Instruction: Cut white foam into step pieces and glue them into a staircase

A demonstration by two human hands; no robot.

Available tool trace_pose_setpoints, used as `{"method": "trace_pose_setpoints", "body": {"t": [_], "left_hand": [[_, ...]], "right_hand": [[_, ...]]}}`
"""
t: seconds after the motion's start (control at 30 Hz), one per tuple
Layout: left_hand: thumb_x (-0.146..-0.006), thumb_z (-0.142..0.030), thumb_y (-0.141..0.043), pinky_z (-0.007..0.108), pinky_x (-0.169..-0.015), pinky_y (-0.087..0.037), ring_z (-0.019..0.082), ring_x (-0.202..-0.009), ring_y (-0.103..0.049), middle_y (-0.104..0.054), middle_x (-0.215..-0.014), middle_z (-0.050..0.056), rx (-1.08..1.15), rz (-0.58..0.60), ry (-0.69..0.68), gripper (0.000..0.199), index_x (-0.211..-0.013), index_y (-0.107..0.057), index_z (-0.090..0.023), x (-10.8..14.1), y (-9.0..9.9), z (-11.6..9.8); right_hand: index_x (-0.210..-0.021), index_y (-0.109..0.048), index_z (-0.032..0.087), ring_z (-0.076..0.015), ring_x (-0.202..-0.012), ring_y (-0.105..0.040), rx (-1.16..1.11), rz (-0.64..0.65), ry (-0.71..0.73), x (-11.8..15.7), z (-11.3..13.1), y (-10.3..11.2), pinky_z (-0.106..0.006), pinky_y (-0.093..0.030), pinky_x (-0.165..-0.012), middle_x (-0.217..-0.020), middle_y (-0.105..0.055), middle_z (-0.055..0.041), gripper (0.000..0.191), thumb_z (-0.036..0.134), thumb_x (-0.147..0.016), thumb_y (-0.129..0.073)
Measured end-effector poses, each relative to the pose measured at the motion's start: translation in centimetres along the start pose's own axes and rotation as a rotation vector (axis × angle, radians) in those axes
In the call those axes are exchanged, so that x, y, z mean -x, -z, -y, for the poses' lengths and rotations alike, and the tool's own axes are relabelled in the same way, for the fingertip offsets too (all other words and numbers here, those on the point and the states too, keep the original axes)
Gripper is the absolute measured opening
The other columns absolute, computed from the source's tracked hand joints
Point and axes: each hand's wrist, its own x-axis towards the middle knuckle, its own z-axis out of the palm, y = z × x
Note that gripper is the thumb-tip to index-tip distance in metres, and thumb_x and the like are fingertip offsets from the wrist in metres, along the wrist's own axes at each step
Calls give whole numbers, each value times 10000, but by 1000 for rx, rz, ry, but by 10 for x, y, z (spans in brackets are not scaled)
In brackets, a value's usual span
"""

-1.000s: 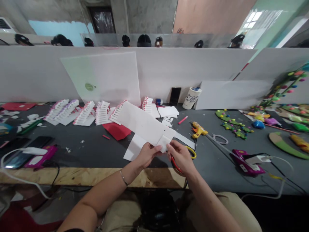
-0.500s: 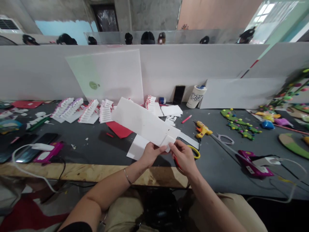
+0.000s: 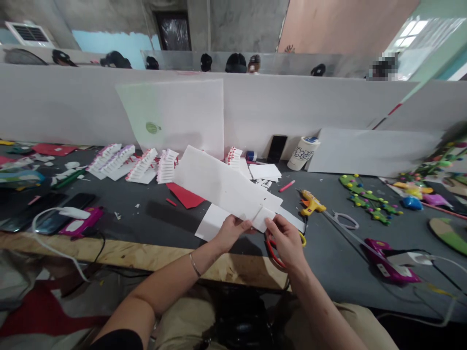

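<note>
My left hand [image 3: 233, 232] pinches the lower edge of a large white sheet of card [image 3: 219, 182], held tilted above the table. Between the thumb and fingers of my right hand [image 3: 288, 240] is a small white card piece [image 3: 263, 221], lying over the sheet's near right corner. Under and beside my right hand are scissors [image 3: 273, 253] with a red and a yellow handle loop; their blades are hidden. Another white sheet [image 3: 208, 223] rests on the table beneath.
A yellow glue gun [image 3: 311, 203] lies to the right, by a pink pen [image 3: 287, 185]. Behind stand a patterned cup [image 3: 302, 154] and a dark phone [image 3: 277, 148]. Fringed white paper strips [image 3: 142, 165], red paper [image 3: 188, 197] and a magenta power strip [image 3: 82, 221] lie leftward.
The view has shifted, so the scene sits a little further right. My right hand and the small card piece have moved slightly right along the sheet, and more of the red scissor loop shows.
</note>
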Motion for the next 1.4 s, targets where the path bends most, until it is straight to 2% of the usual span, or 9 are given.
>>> {"method": "trace_pose_setpoints", "body": {"t": [0.1,0.2,0.3,0.43,0.53,0.63,0.83,1.13,1.4], "left_hand": [[-548,-596,-854,292,-681,-551,157,-684,-649,-681,-720,31,-78,48,54,561,-804,-644,-144,3,8,-10],[-661,-539,-802,259,-564,-499,126,-550,-578,-616,-611,0,-411,269,154,430,-732,-613,-159,21,12,-30],[-838,-406,-667,255,-638,-493,142,-672,-607,-653,-725,30,-772,162,-231,247,-754,-638,-175,38,7,-63],[-902,-326,-608,381,-948,-478,224,-1067,-615,-688,-1097,92,-1144,53,-818,202,-1051,-652,-198,36,-11,-110],[-874,-296,-661,464,-1111,-340,268,-1278,-510,-628,-1296,123,-1385,141,-992,376,-1230,-599,-195,19,-32,-132],[-780,-316,-765,467,-1152,-237,294,-1286,-506,-637,-1296,108,-1532,347,-965,467,-1213,-624,-211,-1,-55,-142],[-784,-245,-739,378,-955,-329,244,-920,-628,-722,-895,53,-1749,624,-854,153,-913,-675,-194,-18,-89,-150],[-817,-188,-646,327,-839,-339,193,-843,-611,-712,-802,26,-1791,659,-893,58,-766,-671,-199,-13,-106,-164],[-789,-334,-698,302,-812,-442,165,-809,-635,-737,-864,33,-1328,442,-792,165,-877,-743,-202,-5,-81,-204]], "right_hand": [[-707,-580,203,-107,-474,-420,67,-65,47,-6,-3,13,-244,-343,-470,-531,-495,52,446,634,-768,-675],[-706,-567,208,-121,-523,-436,205,-112,143,-11,-3,27,-255,-357,-507,-578,-496,42,403,586,-834,-623],[-778,-608,207,-150,-610,-491,417,-151,329,-12,4,35,-277,-388,-573,-679,-554,12,312,498,-888,-580],[-797,-591,218,-160,-663,-509,603,-141,584,-9,19,36,-282,-400,-615,-724,-556,-1,210,361,-940,-538],[-829,-563,221,-155,-659,-502,697,-107,713,-8,29,34,-273,-400,-609,-749,-550,-4,151,277,-959,-512],[-832,-534,223,-154,-656,-495,786,-78,818,-9,36,33,-272,-408,-622,-753,-540,-5,140,236,-966,-493],[-936,-573,218,-186,-768,-579,988,-180,963,-13,45,36,-292,-436,-683,-861,-628,-50,89,216,-964,-488],[-1009,-627,224,-216,-817,-608,911,-232,1020,-10,61,40,-357,-472,-774,-881,-675,-64,116,222,-958,-523],[-1117,-628,254,-215,-833,-614,493,-222,896,-11,66,41,-360,-506,-739,-932,-710,-47,216,337,-918,-632]]}}
